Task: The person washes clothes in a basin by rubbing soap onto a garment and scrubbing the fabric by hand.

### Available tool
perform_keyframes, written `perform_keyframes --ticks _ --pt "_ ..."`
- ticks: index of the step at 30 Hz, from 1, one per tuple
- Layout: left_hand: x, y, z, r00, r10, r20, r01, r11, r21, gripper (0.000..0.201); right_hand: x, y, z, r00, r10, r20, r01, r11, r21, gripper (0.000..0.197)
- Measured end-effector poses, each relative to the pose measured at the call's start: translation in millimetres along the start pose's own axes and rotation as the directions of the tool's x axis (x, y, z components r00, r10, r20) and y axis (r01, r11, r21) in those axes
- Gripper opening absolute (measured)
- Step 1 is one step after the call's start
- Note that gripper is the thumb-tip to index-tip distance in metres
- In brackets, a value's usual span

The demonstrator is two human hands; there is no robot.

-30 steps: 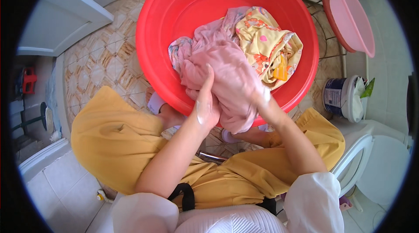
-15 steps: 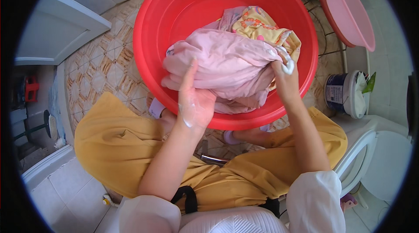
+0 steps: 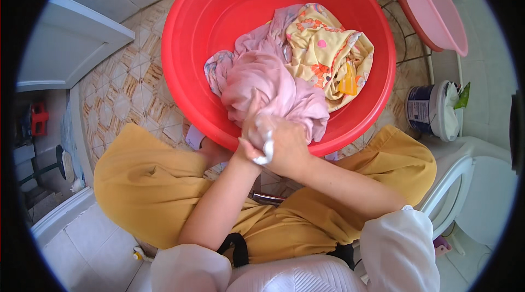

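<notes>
The pink cloth (image 3: 257, 76) lies bunched in the near half of the red tub (image 3: 175, 73), just beyond your fingers. A moment ago your hands were apart and the right one drew the cloth sideways; now they meet at the tub's near rim. Your right hand (image 3: 290, 147) curls over your left hand (image 3: 252, 128), which is partly extended, with white foam (image 3: 267, 148) between and on them. You seem to be working lather palm to palm rather than pulling fabric, though I cannot tell whether a fold is pinched inside. The yellow printed cloth (image 3: 320, 45) beside it is uncovered again, an orange piece (image 3: 348, 81) showing on it.

The tub stands on patterned floor tiles (image 3: 126, 89). To your right are a pink basin (image 3: 440, 13), a bucket (image 3: 420, 108) and a toilet (image 3: 486, 193); to your left, a pale door (image 3: 71, 45).
</notes>
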State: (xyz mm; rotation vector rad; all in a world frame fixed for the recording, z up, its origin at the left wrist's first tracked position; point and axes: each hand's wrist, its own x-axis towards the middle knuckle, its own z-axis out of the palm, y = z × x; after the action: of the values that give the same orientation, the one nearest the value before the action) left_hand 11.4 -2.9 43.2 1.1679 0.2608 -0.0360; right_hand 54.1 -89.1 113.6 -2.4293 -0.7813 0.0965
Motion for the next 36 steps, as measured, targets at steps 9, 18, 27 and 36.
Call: perform_keyframes --ticks 9,18,27,36 --pt "0.9 29.0 -9.0 0.927 -0.117 0.357 0.364 0.515 -0.776 0.041 -2.6 -24.2 0.2 0.994 -0.100 0.038 0.096 0.991 0.089 0.021" --pt "3.5 43.9 -1.7 0.871 -0.460 0.173 0.396 0.446 -0.803 0.043 -1.7 6.4 7.6 0.990 0.106 0.096 -0.089 0.981 -0.170 0.016" --pt "19.4 104.7 7.8 0.979 -0.203 -0.023 0.131 0.710 -0.692 0.050 35.7 77.1 -54.3 0.849 0.441 0.291 -0.496 0.479 0.724 0.028" --pt "8.6 96.7 7.2 0.988 -0.151 -0.039 0.112 0.861 -0.497 0.041 23.0 53.6 -85.0 0.801 0.411 0.435 -0.590 0.418 0.691 0.032"
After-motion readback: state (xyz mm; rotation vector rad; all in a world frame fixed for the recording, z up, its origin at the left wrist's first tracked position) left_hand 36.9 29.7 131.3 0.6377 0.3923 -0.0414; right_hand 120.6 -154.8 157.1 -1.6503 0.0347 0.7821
